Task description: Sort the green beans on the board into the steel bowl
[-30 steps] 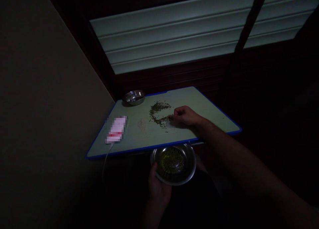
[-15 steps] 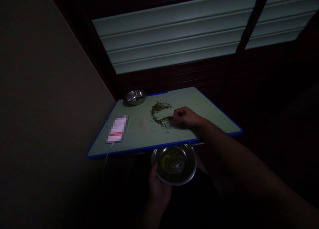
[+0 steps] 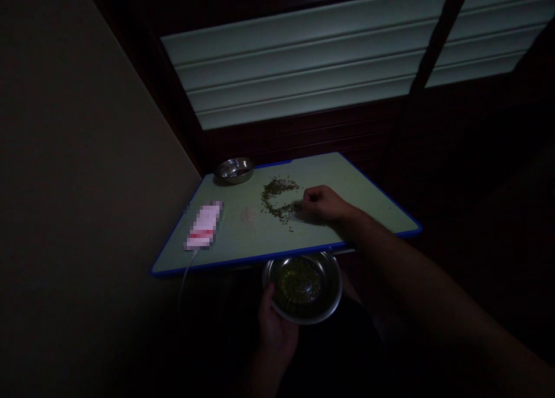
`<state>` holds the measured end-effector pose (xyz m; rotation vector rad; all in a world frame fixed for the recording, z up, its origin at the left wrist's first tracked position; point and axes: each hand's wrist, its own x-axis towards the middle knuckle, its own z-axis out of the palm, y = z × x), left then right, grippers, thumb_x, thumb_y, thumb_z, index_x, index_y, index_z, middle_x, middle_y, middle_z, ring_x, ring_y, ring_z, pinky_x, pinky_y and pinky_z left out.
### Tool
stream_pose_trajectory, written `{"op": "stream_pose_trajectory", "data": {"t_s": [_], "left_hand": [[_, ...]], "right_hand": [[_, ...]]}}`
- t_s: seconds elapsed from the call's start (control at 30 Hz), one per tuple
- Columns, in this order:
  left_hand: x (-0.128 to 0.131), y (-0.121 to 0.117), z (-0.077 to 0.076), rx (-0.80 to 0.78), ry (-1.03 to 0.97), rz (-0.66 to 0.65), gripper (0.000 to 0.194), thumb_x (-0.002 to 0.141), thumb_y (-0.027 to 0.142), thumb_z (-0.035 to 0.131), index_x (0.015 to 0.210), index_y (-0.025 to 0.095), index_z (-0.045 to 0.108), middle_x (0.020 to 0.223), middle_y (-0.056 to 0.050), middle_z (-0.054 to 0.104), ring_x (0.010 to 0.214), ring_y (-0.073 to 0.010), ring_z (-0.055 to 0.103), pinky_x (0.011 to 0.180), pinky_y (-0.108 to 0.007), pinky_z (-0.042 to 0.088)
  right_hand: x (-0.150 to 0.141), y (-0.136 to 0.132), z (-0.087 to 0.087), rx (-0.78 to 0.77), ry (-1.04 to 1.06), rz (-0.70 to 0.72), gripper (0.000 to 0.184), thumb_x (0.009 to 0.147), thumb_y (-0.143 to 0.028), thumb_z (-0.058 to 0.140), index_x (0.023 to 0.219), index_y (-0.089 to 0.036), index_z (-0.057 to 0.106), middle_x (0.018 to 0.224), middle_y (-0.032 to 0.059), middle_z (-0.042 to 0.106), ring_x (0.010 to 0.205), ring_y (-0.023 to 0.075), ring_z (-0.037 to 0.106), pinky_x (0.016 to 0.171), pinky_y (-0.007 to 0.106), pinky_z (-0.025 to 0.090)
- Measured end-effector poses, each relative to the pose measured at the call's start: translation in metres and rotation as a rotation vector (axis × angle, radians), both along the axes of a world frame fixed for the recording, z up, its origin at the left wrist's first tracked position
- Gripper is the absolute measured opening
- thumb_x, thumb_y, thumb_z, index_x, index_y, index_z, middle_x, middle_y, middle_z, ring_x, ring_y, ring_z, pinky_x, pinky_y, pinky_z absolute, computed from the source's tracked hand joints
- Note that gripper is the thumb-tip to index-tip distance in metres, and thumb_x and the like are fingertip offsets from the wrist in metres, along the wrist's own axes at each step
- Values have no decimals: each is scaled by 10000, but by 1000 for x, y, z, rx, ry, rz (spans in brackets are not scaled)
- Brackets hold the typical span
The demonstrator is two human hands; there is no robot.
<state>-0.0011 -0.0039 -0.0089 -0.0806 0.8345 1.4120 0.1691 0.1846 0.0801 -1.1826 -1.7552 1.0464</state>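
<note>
Below the board's front edge, my left hand (image 3: 277,323) grips the side of a steel bowl (image 3: 327,312), its thumb over the rim. Small green beans (image 3: 299,279), looking like mung beans, cover much of the bowl's bottom. My right hand (image 3: 323,203) is closed, fingertips pressed together, low over the board at the right side of a loose patch of the same beans (image 3: 274,197). Under its fingers shows a pale, see-through patch; in the dim light I cannot tell what it is or whether the fingers hold it.
The pale green board (image 3: 364,196) has a blue edge. A smaller steel bowl (image 3: 235,171) stands at its back left corner. A phone (image 3: 203,226) with a white cable (image 3: 184,279) lies at the left. Pale crumbs (image 3: 248,216) sit mid-board. Behind is a dark-framed slatted panel (image 3: 303,57).
Almost nothing differs. My right hand shifts only very slightly beside the bean patch, and the left hand keeps the bowl in the same place.
</note>
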Motion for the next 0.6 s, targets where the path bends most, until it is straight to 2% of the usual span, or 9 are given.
{"op": "stream_pose_trajectory", "data": {"t_s": [0.23,0.6], "left_hand": [[0,1,1,-1,-19,11,329,834,344,594,1124,220,687,1017,-69,756,1083,-265,651,993,-450,488],[0,1,2,-20,4,-2,337,838,335,589,1141,223,684,981,-65,765,989,-253,690,950,-442,517]], "right_hand": [[-2,0,1,43,25,44,138,615,-266,643,598,-159,557,582,-19,521,568,99,442,561,263,342],[-3,-2,2,-4,77,82,148,598,-275,676,610,-148,599,581,-13,547,563,101,456,565,268,359]]}}
